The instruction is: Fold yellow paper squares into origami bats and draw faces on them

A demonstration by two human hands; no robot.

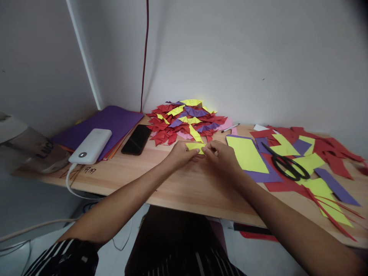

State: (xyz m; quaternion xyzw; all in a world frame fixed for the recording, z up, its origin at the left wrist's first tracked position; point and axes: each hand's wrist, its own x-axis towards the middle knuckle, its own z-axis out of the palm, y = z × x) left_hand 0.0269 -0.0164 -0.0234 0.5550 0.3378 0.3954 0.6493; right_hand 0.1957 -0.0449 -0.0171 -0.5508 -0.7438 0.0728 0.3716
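Observation:
My left hand and my right hand meet over the middle of the wooden desk. Both pinch a small folded yellow paper piece lying flat on the wood, left fingers on its left end, right fingers on its right end. Just behind it lies a pile of folded red, yellow and purple paper shapes.
Black scissors rest on loose yellow, purple and red sheets at the right. A black phone, a white power bank with its cable, and a purple folder lie at the left. A pen sits near the wall.

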